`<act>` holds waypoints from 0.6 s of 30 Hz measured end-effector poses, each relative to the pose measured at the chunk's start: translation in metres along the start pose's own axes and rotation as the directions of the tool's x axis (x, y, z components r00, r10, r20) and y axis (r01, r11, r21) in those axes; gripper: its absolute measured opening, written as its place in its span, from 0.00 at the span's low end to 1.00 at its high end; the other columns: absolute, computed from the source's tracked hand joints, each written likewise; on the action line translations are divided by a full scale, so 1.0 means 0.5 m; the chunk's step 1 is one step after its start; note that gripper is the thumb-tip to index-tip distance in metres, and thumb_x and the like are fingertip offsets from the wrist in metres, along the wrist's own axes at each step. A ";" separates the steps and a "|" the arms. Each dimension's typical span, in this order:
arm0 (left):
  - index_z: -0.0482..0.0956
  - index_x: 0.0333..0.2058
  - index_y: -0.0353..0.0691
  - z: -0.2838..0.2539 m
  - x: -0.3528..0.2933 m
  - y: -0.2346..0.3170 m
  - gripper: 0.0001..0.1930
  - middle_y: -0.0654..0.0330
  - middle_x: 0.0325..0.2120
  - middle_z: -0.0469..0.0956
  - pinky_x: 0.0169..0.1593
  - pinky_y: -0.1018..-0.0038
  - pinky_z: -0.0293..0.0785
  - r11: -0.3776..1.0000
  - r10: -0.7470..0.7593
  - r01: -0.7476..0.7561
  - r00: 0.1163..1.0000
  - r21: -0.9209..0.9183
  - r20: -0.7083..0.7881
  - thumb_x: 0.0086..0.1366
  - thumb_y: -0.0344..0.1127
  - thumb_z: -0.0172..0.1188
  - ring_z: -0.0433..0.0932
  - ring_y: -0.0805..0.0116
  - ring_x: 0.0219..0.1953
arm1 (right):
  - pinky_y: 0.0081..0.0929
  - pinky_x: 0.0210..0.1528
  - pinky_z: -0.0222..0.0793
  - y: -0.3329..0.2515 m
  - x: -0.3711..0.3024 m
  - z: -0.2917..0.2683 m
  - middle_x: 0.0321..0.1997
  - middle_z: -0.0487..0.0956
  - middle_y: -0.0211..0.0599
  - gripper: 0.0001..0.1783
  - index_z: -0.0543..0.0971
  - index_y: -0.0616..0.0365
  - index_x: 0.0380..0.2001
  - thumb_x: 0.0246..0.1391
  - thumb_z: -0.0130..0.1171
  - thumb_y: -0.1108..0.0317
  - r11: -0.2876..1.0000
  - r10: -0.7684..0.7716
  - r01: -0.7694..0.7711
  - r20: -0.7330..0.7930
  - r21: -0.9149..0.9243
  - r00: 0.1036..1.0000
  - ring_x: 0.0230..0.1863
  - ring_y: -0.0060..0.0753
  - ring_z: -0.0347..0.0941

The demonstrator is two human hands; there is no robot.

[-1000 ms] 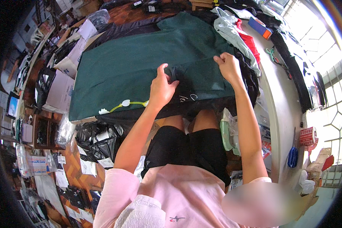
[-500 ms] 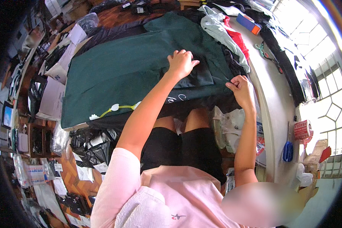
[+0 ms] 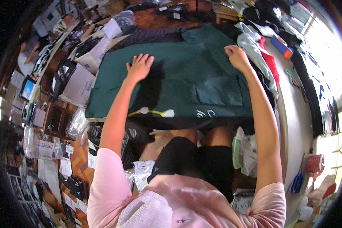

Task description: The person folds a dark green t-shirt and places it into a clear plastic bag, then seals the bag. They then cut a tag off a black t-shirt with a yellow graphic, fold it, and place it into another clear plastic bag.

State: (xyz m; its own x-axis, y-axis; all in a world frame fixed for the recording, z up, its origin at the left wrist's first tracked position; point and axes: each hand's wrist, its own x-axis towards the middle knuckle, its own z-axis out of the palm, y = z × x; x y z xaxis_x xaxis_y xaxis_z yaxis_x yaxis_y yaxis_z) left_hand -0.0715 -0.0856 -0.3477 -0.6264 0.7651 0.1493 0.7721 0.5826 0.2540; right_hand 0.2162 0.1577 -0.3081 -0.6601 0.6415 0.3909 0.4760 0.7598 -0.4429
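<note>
A dark green garment lies spread in front of me, with a squarish pocket-like patch toward its right side. Along the near edge run white lettering and a yellow-green stem print with white flower shapes. My left hand rests on the cloth left of the middle, fingers spread and palm down. At the far right part of the garment, my right hand is closed, its curled fingers pinching the fabric; the fingertips are partly hidden. Black cloth shows beyond the green.
Pale and red clothes lie to the right, near a blue and orange box and green-handled scissors. A red-labelled tape roll stands farther down that side. Cardboard boxes and plastic-wrapped packages line the left.
My left hand has moved left across the garment and now lies flat. My right hand has gone from the near right corner to the far right part. The view has shifted leftward.
</note>
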 end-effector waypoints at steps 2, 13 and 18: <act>0.56 0.59 0.50 -0.003 0.073 -0.089 0.30 0.60 0.62 0.50 0.61 0.44 0.38 0.993 -0.114 0.114 0.993 0.013 0.022 0.63 0.59 0.34 0.46 0.56 0.64 | 0.40 0.44 0.67 0.071 0.081 0.031 0.35 0.76 0.52 0.14 0.77 0.61 0.33 0.51 0.45 0.66 1.000 0.017 -0.017 -0.253 0.003 0.967 0.40 0.52 0.72; 0.56 0.58 0.61 -0.014 0.267 -0.468 0.29 0.67 0.62 0.50 0.56 0.40 0.48 0.948 -0.248 0.246 0.969 0.202 -0.013 0.58 0.31 0.44 0.51 0.56 0.62 | 0.44 0.57 0.57 0.024 0.195 0.043 0.55 0.66 0.43 0.25 0.73 0.56 0.46 0.46 0.55 0.54 0.751 0.570 -0.473 0.092 -0.461 0.817 0.57 0.54 0.60; 0.73 0.36 0.50 -0.086 0.276 -0.310 0.13 0.60 0.43 0.71 0.53 0.45 0.56 0.892 -0.097 0.125 0.991 0.434 -0.087 0.50 0.29 0.52 0.63 0.57 0.53 | 0.38 0.46 0.67 0.113 0.206 0.102 0.40 0.76 0.46 0.16 0.76 0.59 0.33 0.41 0.61 0.62 0.890 0.004 -0.076 -0.158 -0.449 0.987 0.45 0.49 0.70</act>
State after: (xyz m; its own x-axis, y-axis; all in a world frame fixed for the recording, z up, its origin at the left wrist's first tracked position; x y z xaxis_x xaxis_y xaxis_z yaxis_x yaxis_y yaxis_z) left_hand -0.2822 -0.0819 -0.3255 -0.7051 0.6782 0.2070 0.6569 0.7347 -0.1694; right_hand 0.1455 0.2615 -0.3338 -0.5576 0.6536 0.5118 0.7350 0.6752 -0.0615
